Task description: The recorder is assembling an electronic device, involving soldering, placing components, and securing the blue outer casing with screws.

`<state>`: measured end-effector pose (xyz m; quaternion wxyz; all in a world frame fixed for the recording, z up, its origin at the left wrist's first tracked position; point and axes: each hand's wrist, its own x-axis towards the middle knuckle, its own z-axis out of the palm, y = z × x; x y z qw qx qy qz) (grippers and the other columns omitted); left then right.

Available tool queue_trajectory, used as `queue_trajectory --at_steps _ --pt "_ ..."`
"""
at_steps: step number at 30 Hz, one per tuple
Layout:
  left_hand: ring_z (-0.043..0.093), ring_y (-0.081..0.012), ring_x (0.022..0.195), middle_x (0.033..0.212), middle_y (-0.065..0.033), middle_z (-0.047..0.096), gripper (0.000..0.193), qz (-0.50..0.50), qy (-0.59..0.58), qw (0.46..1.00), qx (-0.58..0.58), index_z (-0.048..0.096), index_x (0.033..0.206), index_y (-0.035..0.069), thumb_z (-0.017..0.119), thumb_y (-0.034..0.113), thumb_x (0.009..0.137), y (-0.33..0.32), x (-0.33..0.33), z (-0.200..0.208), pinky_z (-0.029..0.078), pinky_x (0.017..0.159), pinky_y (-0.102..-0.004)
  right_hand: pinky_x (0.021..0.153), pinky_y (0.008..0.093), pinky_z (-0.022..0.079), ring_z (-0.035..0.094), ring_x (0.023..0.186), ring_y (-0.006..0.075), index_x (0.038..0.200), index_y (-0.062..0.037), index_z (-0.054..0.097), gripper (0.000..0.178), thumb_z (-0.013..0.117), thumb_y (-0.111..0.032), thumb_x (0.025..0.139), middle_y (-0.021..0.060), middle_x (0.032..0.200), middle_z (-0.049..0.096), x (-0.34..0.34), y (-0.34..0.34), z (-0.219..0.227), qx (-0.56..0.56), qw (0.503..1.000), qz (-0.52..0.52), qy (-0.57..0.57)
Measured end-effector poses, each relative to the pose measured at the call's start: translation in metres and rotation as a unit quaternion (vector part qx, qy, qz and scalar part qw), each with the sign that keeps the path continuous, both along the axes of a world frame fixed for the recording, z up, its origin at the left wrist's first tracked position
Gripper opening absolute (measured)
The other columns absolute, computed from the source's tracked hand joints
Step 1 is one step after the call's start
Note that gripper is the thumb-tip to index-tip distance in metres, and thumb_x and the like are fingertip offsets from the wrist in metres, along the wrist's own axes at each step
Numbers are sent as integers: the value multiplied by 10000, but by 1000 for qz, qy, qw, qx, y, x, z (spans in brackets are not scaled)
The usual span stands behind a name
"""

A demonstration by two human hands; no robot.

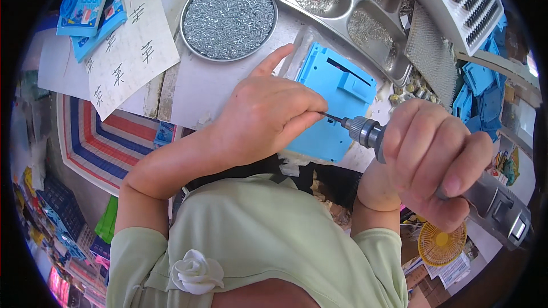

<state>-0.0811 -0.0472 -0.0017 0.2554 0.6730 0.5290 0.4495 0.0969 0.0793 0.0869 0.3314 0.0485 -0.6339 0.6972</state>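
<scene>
The right hand (436, 159) is wrapped tight around a grey electric screwdriver (485, 194). All its fingers are curled round the smooth handle. The tool has a shiny ridged metal collar near the hand, and a thin dark bit (333, 117) sticks out toward the left hand.

The left hand (268, 114) is pinched shut at the tip of that bit. The thumb and bent fingers press together there, and the first finger points up and away. What is pinched between the fingertips is too small to see.

Under the left hand lies a flat blue plastic case (342, 94). It is smooth, with square corners, a long thin slot and a raised box shape on it. The left hand rests on its left part, and the bit crosses over it.

Just past the left hand's pointing finger sits a round metal dish (229, 18), heaped with tiny shiny silver screws. To the right of that, above the right hand, is a steel tray with several hollows (342, 14) holding more small metal bits. Left of the left hand lie white paper sheets (131, 45) with dark marks. A striped woven mat (103, 142) lies below them.
</scene>
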Motion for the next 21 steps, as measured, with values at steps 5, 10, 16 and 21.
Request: queue_trajectory --at_steps 5,10,16,21 --pt "722 -225 929 992 -25 745 196 -17 113 993 24 704 966 89 800 106 796 4 -17 5 311 1183 -579 557 243 430 538 572 65 1021 -163 566 203 670 -331 976 -87 690 588 -10 3 1 -6 1000 -9 -23" --pt "609 -239 1083 1068 -21 658 166 200 283 938 -4 710 951 113 789 137 807 28 -75 -5 318 1119 -525 582 311 419 467 574 120 1050 -82 565 149 573 -223 1003 -25 665 513 -28 29 -16 15 995 -103 -3" --pt "576 -250 1040 982 -21 631 93 221 293 930 -14 711 924 120 750 171 857 18 -94 -33 338 1030 -460 465 277 400 428 522 108 983 16 531 152 594 -121 1001 57 639 506 -55 39 -55 -28 994 -100 46" --pt "581 -239 1002 930 -18 631 79 232 289 929 -2 707 904 117 715 195 890 26 -89 -37 358 989 -459 582 335 403 435 552 147 935 -33 541 172 542 -189 1007 18 617 466 -56 33 -51 -5 990 -140 -31"
